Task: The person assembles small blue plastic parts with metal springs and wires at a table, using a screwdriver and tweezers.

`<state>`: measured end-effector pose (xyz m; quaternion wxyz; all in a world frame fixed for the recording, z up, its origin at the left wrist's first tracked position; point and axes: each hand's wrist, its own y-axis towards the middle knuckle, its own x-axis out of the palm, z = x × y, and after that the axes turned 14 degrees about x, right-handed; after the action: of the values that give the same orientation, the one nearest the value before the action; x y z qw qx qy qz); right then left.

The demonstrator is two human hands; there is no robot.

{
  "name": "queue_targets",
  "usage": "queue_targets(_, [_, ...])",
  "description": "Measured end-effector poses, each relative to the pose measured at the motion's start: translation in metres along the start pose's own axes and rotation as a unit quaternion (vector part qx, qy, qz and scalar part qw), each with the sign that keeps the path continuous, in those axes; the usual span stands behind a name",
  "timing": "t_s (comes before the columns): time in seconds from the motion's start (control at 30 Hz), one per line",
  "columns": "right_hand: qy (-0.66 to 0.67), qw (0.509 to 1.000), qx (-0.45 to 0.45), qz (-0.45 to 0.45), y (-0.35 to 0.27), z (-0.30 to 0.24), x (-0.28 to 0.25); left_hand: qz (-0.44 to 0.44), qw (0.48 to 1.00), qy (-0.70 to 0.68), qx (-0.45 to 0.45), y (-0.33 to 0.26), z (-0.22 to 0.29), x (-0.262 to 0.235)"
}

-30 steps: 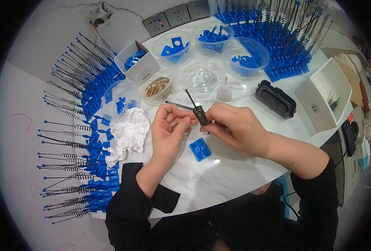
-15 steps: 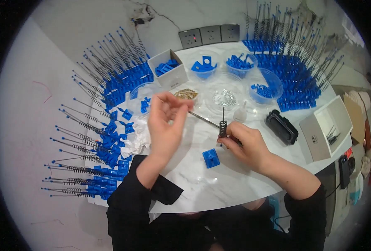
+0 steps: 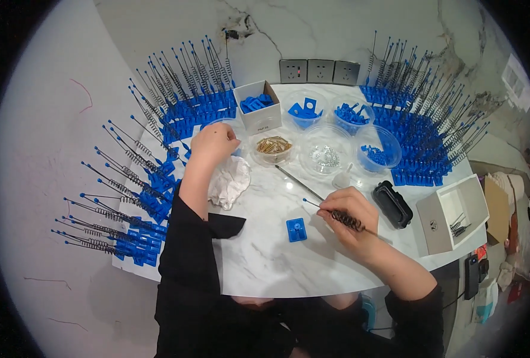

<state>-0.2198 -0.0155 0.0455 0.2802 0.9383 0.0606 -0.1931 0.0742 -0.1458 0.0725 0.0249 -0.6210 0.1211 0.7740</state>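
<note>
My left hand [image 3: 212, 143] is over a clear tub [image 3: 232, 124] at the left, which it mostly covers. Its fingers are curled together, fingertips pointing down; whatever they grip is hidden. In my right hand [image 3: 353, 219] lies a dark coil spring [image 3: 347, 221] on a thin wire, whose small blue tip sticks out to the left. A slim dark rod [image 3: 299, 182] also runs out of that hand, up and left. Just left of the right hand, a square blue base [image 3: 296, 230] with a raised middle rests on the table.
Tubs of brass-coloured pins [image 3: 274, 145], small silvery parts [image 3: 324, 156] and blue pieces [image 3: 377, 155] stand ahead. Blue bases with upright springs crowd the left [image 3: 196, 107] and right [image 3: 411, 125]. Nearby are crumpled white tissue [image 3: 230, 182], a black case [image 3: 392, 204] and a white box [image 3: 453, 215].
My left hand has left the rod's end and moved left to the tub. The spring in my right hand has turned from upright to slanted, blue tip to the left. The view has shifted slightly.
</note>
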Motion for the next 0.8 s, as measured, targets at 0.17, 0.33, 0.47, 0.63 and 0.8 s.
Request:
queue_targets(0.17, [-0.015, 0.996, -0.084, 0.030, -0.004, 0.000, -0.005, -0.042, 0.999, -0.024, 0.002, 0.012, -0.016, 0.011])
queue_targets(0.33, [-0.064, 0.985, -0.159, 0.019, 0.000, 0.004, -0.006, -0.042, 0.996, -0.072, 0.029, 0.018, -0.025, 0.022])
queue_targets(0.47, [-0.091, 0.979, -0.183, 0.015, -0.001, 0.004, -0.011, -0.006, 0.997, -0.068, 0.037, 0.018, -0.021, 0.024])
queue_targets(0.63, [-0.082, 0.978, -0.187, 0.039, -0.001, 0.001, -0.013, 0.077, 0.993, -0.075, 0.040, 0.018, -0.022, 0.025])
queue_targets(0.8, [-0.066, 0.977, -0.195, 0.058, -0.001, 0.002, -0.010, 0.154, 0.983, -0.029, 0.098, 0.011, -0.015, 0.015])
